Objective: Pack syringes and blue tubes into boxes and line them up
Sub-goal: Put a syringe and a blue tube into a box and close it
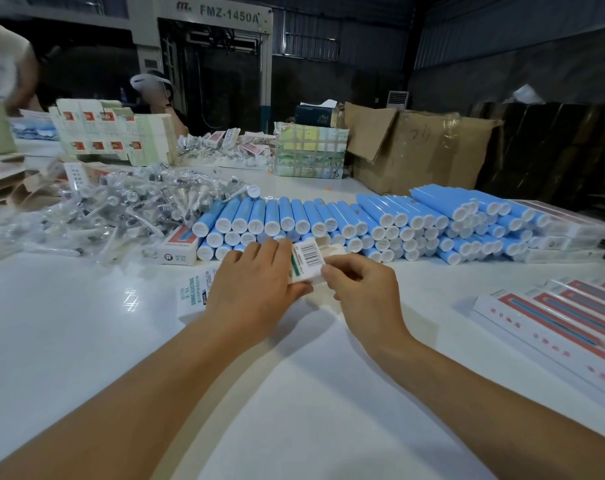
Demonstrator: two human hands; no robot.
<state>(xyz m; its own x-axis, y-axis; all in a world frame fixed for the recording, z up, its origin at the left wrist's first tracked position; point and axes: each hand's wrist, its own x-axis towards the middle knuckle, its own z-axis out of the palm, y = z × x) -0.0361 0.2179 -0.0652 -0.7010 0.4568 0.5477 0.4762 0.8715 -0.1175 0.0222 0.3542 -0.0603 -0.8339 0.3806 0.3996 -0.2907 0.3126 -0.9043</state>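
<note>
Both hands hold one small white box with a barcode, just in front of the tube pile. My left hand grips its left side with the fingers curled over the top. My right hand pinches its near end flap. A long stack of blue tubes with white caps lies across the table behind. Bagged syringes form a heap at the left. Another white box lies flat beside my left wrist. Finished boxes with red and blue print sit in a row at the right.
A closed box lies by the tube pile's left end. Flat carton sheets, a taped bundle and an open cardboard carton stand at the back. Other people work at the far left. The white table stretches toward me.
</note>
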